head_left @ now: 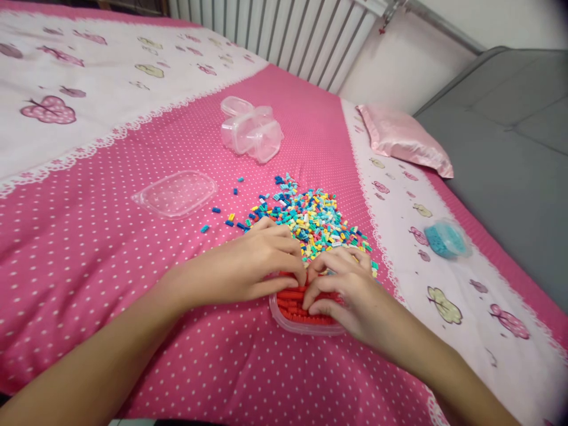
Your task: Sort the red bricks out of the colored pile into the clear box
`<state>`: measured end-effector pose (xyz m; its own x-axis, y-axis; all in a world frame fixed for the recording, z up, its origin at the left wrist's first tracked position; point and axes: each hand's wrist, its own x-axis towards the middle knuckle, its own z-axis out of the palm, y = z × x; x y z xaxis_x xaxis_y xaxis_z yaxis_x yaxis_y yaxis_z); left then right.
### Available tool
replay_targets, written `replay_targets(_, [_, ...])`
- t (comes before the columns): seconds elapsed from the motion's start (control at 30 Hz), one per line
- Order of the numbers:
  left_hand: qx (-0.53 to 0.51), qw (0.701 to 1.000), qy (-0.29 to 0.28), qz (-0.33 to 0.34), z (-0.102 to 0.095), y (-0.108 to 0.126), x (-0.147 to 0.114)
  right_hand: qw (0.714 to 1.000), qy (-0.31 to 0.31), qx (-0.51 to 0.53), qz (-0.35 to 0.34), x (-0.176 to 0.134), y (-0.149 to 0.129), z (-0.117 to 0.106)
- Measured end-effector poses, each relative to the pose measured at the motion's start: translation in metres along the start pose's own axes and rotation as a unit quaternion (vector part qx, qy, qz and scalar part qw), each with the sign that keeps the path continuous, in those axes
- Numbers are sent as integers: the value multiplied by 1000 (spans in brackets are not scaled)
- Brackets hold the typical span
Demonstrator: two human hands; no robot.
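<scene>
A clear plastic container (306,327) with rows of red toy bricks (290,307) in it sits on the bed before me. My left hand (268,260) reaches over its left side, thumb and fingers closed on a red brick. From the right, my right hand (350,290) bends into the same container, its thumb and index finger pinched at another red brick; the fingers partly hide it. Just beyond both hands lies a loose pile of small toy bricks (315,216) in blue, yellow, green, white and red.
A clear lid (180,194) lies flat to the left of the pile. Further back are several clear containers (252,133) in a heap. On the right stands a container of blue bricks (445,239). A pink pillow (403,137) rests by the grey headboard (506,112).
</scene>
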<state>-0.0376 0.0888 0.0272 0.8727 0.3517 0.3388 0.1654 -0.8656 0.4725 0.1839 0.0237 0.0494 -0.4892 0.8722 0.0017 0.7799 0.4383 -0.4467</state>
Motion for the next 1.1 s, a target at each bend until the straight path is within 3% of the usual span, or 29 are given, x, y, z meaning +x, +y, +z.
replay_targets(0.2, [-10,1000,6,0,-1,-1,0,995,43,56,66,-14,4,-8])
replay_targets(0.3, [-23,1000,18,-3,-2,-3,-1,992,-2,104,73,-29,14,-8])
replay_targets(0.43, [-43,998,44,-27,-2,-8,-2,995,-36,80,57,-44,20,-3])
replay_targets(0.57, [-59,993,86,-52,-3,-11,1,996,12,67,60,-47,14,7])
replay_targets(0.73, [-103,981,134,-92,-8,-3,6,982,106,76,135,-58,11,37])
replay_targets(0.93, [-46,963,152,-218,-9,26,-8,974,148,114,127,-81,11,58])
replay_targets(1.1, [-96,888,264,-364,14,63,-40,967,123,186,126,-96,18,51])
